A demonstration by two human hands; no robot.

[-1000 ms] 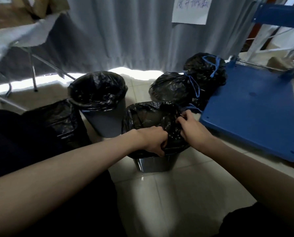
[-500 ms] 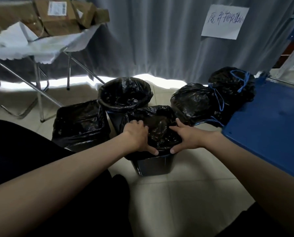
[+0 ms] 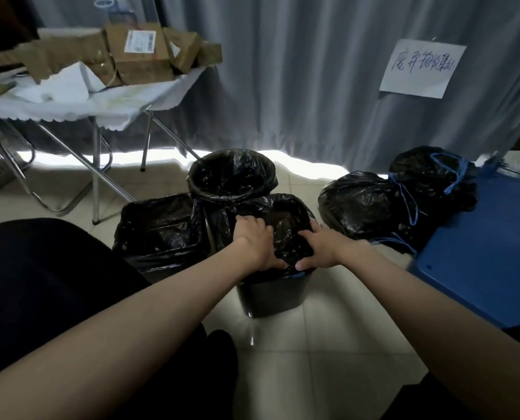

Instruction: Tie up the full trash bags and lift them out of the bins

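Nearest, on the pale tiled floor (image 3: 328, 353), a dark bin (image 3: 272, 295) with its black trash bag (image 3: 286, 219) not yet tied, gripped at the near rim by the left hand (image 3: 254, 241), fingers curled into the plastic, and by the right hand (image 3: 321, 247), fingers bent over the liner edge. Just behind, a round lined bin (image 3: 231, 177) and a square lined bin (image 3: 159, 228) to its left; to the right, two tied bags (image 3: 361, 204) with blue drawstrings beside a blue platform (image 3: 489, 253). Farthest, a cloth-draped table (image 3: 107, 104) stacked with cardboard boxes (image 3: 137, 56), and a grey curtain (image 3: 298, 80) bearing a handwritten paper sign (image 3: 422, 68).
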